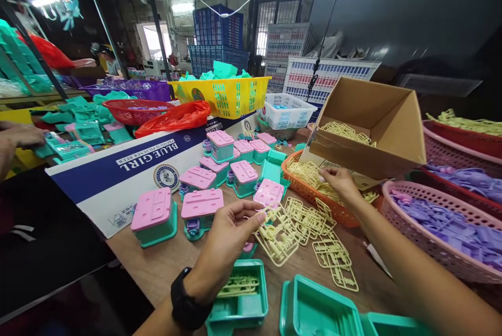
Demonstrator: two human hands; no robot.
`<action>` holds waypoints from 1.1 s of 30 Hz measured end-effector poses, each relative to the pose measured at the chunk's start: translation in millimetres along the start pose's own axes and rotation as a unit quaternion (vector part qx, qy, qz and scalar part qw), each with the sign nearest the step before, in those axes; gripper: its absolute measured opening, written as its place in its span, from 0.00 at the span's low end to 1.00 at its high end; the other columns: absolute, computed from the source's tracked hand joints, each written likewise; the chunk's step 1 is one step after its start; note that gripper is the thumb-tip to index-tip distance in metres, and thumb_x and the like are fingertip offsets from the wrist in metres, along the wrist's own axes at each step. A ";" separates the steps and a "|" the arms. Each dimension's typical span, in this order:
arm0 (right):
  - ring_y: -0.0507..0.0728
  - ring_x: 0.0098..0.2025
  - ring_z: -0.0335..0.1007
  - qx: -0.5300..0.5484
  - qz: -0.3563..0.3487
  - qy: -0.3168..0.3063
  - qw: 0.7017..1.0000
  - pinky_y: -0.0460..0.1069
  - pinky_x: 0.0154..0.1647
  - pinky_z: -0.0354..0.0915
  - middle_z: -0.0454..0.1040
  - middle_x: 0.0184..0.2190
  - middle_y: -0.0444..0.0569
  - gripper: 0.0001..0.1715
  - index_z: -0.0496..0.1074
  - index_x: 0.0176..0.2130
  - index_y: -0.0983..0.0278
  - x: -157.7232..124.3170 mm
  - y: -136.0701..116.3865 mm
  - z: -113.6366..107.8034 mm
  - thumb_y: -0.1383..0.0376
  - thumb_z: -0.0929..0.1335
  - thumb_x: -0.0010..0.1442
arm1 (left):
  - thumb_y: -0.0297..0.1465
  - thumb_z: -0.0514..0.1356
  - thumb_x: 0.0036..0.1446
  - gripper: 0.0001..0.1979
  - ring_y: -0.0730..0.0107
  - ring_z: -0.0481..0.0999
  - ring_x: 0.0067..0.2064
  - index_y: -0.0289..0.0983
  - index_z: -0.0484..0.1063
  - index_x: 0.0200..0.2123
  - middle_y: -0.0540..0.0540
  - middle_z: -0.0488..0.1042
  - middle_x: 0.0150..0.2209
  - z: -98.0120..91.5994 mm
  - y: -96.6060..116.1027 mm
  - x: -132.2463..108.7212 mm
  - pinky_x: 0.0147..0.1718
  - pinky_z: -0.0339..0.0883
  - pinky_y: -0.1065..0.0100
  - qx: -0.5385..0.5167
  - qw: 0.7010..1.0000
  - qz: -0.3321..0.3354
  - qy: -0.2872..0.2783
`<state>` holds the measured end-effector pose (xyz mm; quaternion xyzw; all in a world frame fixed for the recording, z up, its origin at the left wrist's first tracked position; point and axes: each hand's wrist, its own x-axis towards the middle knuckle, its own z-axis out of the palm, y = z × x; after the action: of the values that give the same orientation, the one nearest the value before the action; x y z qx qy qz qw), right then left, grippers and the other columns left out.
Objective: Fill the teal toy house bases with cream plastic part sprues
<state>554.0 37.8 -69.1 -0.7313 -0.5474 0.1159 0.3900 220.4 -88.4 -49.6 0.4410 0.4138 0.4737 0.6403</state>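
My left hand [239, 223] pinches a pale yellow plastic sprue frame [276, 236] with small moulded parts, held above the table. Over an orange basket [292, 168] heaped with similar sprues, my right hand [340, 181] has thumb and fingers pressed together; what lies between them I cannot make out. Several loose yellow sprues [333, 252] lie on the table between my hands. Below my left wrist, a green tray [262, 294] contains yellow sprues, partly hidden by the wrist. Another green tray [319, 304] stands to its right.
Green boxes with pink lids [202, 202] crowd the table's left and middle. A cardboard box [376, 153] of sprues tilts behind the orange basket. Pink baskets [392, 189] of purple parts stand right. A blue-and-white carton panel [117, 184] borders the left, beyond it another person's hand [23, 134].
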 end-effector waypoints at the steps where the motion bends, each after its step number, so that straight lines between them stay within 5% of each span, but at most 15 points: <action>1: 0.55 0.31 0.67 0.021 -0.002 0.029 0.999 0.51 0.35 0.63 0.72 0.27 0.45 0.22 0.71 0.31 0.64 -1.8 -1.0 -3.0 0.48 0.69 0.61 | 0.46 0.76 0.37 0.29 0.74 0.74 0.26 0.33 0.79 0.39 0.45 0.79 0.31 0.3 -1.0 0.4 0.19 0.63 0.77 -0.003 1.000 0.002 0.003; 5: 0.58 0.33 0.68 0.124 -0.008 0.084 0.989 0.51 0.33 0.63 0.74 0.29 0.51 0.28 0.71 0.34 0.62 -11.8 -11.4 -14.1 0.40 0.69 0.53 | 0.45 0.76 0.38 0.28 0.71 0.76 0.29 0.33 0.79 0.40 0.44 0.79 0.33 4.7 0.8 -1.2 0.22 0.66 0.75 -0.008 1.000 -0.001 0.004; 9: 0.56 0.30 0.68 0.234 0.001 0.038 0.972 0.49 0.28 0.64 0.74 0.27 0.48 0.40 0.71 0.32 0.61 -38.2 -28.7 -24.6 0.32 0.73 0.37 | 0.41 0.77 0.37 0.25 0.71 0.77 0.30 0.33 0.80 0.36 0.45 0.80 0.31 14.0 7.5 -7.1 0.25 0.69 0.74 -0.039 0.999 0.001 0.006; 14: 0.55 0.29 0.71 0.317 0.039 -0.065 0.945 0.48 0.28 0.69 0.77 0.30 0.49 0.39 0.75 0.32 0.62 -117.8 -55.4 -38.8 0.36 0.80 0.32 | 0.37 0.78 0.36 0.25 0.73 0.76 0.30 0.34 0.81 0.38 0.47 0.79 0.30 31.6 3.9 -16.0 0.24 0.67 0.76 -0.112 0.993 0.013 0.033; 17: 0.52 0.28 0.70 0.399 0.113 -0.129 0.901 0.45 0.27 0.69 0.75 0.28 0.46 0.34 0.76 0.31 0.62 -176.7 -71.4 -42.3 0.44 0.84 0.34 | 0.37 0.78 0.35 0.23 0.71 0.78 0.33 0.34 0.81 0.36 0.47 0.81 0.32 47.0 -5.9 -22.2 0.29 0.71 0.73 -0.182 0.981 0.026 0.060; 22: 0.50 0.32 0.68 0.496 0.177 -0.103 0.844 0.43 0.34 0.69 0.74 0.30 0.42 0.31 0.77 0.34 0.61 -242.3 -78.4 -35.7 0.48 0.85 0.36 | 0.33 0.77 0.36 0.18 0.71 0.79 0.39 0.35 0.81 0.33 0.47 0.83 0.35 71.9 -20.6 -35.9 0.42 0.72 0.71 -0.263 0.955 0.085 0.111; 26: 0.53 0.32 0.68 0.433 0.127 -0.160 0.878 0.46 0.35 0.68 0.73 0.30 0.45 0.32 0.75 0.35 0.61 -249.2 -65.7 -44.6 0.42 0.81 0.42 | 0.33 0.78 0.35 0.19 0.68 0.80 0.38 0.36 0.82 0.33 0.46 0.83 0.35 78.6 -26.7 -44.4 0.43 0.73 0.66 -0.294 0.951 0.053 0.079; 29: 0.60 0.43 0.73 0.361 0.083 -0.166 0.914 0.51 0.42 0.71 0.77 0.42 0.51 0.38 0.75 0.47 0.59 -239.8 -57.9 -63.6 0.36 0.75 0.49 | 0.33 0.77 0.38 0.18 0.67 0.80 0.40 0.36 0.83 0.35 0.46 0.84 0.37 80.5 -33.9 -48.9 0.46 0.72 0.66 -0.257 0.961 0.077 0.073; 33: 0.65 0.56 0.71 0.169 -0.064 -0.169 0.969 0.56 0.54 0.70 0.75 0.55 0.52 0.38 0.72 0.58 0.56 -233.3 -48.2 -78.6 0.42 0.75 0.54 | 0.35 0.73 0.48 0.14 0.64 0.81 0.43 0.37 0.83 0.38 0.44 0.84 0.40 81.8 -47.7 -59.4 0.48 0.73 0.64 -0.160 0.981 0.098 0.043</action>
<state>479.4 -200.2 -43.1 -0.5881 -0.6232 0.3035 0.4168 297.0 -168.0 -66.5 0.3505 0.3143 0.6127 0.6348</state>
